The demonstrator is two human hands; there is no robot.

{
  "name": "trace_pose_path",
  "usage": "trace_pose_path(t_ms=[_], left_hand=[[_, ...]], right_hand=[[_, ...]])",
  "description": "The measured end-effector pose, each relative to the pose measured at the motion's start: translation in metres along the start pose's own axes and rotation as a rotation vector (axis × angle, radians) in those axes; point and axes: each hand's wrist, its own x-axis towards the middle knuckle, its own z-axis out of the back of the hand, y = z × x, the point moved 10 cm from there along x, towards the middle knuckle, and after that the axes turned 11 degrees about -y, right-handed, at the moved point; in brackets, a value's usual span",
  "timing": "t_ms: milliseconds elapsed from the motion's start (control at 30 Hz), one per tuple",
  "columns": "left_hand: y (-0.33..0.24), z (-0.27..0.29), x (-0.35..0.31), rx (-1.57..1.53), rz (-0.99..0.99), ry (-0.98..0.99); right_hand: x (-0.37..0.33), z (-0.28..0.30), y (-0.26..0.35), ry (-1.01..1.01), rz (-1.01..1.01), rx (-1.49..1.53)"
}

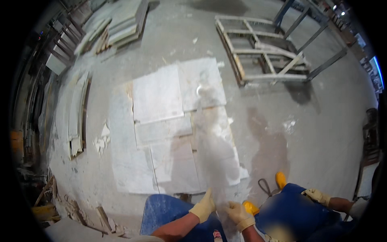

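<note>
Before me runs a long, greyish, blurred strip (217, 161), reaching from between my hands out over pale stone slabs (157, 92) on the floor. Its exact kind cannot be made out. My left hand (204, 207), in a cream glove, closes on the strip's left edge, thumb pointing forward. At the right edge, my right hand (240, 216), gloved alike, pinches it with bent fingers. The slabs lie flat, edge to edge in a rough rectangle, with uneven gaps at some joints. A blue apron (161, 213) hangs below my left forearm.
Close on my right stands a co-worker in a blue apron (296, 211) and yellow boots (281, 180); one gloved hand (316, 196) rests near the apron. A metal frame (270, 51) stands far right. Stacked slabs (125, 26), narrow slabs (76, 113) and broken pieces (102, 137) lie left.
</note>
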Motion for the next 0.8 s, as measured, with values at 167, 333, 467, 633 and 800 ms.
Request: trace_pose_path(t_ms=[167,333,467,633,800], left_hand=[[0.087,-0.039,-0.087,-1.589,-0.137,0.375],[0.151,-0.073,-0.14,-1.685,0.145,0.492],[0.134,-0.121,-0.16,-2.594,1.362,-0.169],[0.284,-0.166,-0.234,-3.213,1.854,-0.253],[0.286,-0.193,-0.234,-3.06,2.481,-0.069]], right_hand=[[-0.036,-0.038,0.01,0.035,0.152,-0.249],[-0.109,-0.027,0.111,0.125,0.16,-0.055],[-0.18,0.015,0.139,0.146,0.112,0.262],[-0.268,0.067,0.105,0.017,0.302,0.107],[-0.337,0.097,0.029,-0.182,0.301,0.251]])
